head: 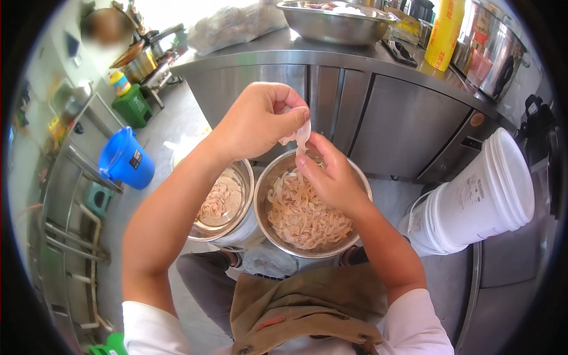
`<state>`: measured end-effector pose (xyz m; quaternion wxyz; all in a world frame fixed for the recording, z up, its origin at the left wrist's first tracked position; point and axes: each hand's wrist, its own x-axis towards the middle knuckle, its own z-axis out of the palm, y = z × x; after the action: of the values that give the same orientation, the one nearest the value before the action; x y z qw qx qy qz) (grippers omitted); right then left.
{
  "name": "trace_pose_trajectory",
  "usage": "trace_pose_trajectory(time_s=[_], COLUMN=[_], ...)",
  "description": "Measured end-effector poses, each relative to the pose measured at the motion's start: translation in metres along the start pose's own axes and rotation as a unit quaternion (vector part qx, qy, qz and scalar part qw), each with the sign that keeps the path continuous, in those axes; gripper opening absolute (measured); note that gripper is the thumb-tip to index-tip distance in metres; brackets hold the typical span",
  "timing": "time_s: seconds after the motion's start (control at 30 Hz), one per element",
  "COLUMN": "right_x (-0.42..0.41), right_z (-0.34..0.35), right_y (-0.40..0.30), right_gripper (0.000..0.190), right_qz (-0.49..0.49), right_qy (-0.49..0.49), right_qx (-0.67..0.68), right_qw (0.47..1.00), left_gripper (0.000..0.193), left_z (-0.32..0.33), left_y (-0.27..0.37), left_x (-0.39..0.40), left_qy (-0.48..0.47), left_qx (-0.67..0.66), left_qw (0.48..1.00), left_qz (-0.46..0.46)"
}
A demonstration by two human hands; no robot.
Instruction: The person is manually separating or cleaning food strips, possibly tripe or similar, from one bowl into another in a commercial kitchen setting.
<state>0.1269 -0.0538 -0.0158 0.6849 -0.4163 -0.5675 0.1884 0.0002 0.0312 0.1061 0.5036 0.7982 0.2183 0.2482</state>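
Observation:
My left hand point(266, 120) is raised above the steel bowls and grips a pale, wet strip of raw meat or offal point(302, 135) between thumb and fingers. The strip hangs down to my right hand point(330, 173), whose thumb and fingers pinch its lower end. Below my right hand is a large round steel bowl point(262, 217) with many pale strips point(306, 217) in it. To its left stands a second steel bowl point(249, 177) holding a smaller heap of pinkish strips point(217, 202), partly hidden by my left forearm.
Stacked white plastic buckets point(479, 195) stand at the right. Ahead is a steel counter point(266, 51) bearing a steel basin point(335, 24), a plastic bag point(235, 26), a phone point(399, 52) and a tall pot point(501, 53). A blue bucket point(126, 157) and green bin point(133, 106) are at the left.

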Motion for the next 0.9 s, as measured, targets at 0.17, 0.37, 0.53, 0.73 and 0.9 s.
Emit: trace_pose_trajectory(time_s=[0.17, 0.37, 0.53, 0.73, 0.9], right_x=[0.008, -0.008, -0.027, -0.055, -0.061], right_z=[-0.008, -0.014, -0.020, -0.026, -0.034], right_y=[-0.007, 0.002, 0.011, 0.034, 0.041], right_gripper=[0.022, 0.018, 0.019, 0.021, 0.025], right_qz=[0.143, 0.273, 0.319, 0.368, 0.393], right_qy=[-0.078, -0.116, -0.138, -0.159, -0.223], right_qx=[0.106, 0.170, 0.157, 0.145, 0.140], right_qw=[0.981, 0.940, 0.924, 0.905, 0.881], left_gripper=[0.015, 0.015, 0.016, 0.011, 0.014], left_z=[0.005, 0.014, 0.026, 0.031, 0.056], left_y=[-0.004, -0.038, -0.072, -0.122, -0.138], left_x=[-0.005, -0.016, -0.030, -0.048, -0.062], left_qy=[0.029, 0.121, 0.199, 0.272, 0.189], left_qx=[-0.010, -0.111, -0.174, -0.281, -0.545], left_qw=[0.999, 0.986, 0.963, 0.918, 0.800], left_qz=[-0.018, -0.028, -0.061, -0.067, -0.166])
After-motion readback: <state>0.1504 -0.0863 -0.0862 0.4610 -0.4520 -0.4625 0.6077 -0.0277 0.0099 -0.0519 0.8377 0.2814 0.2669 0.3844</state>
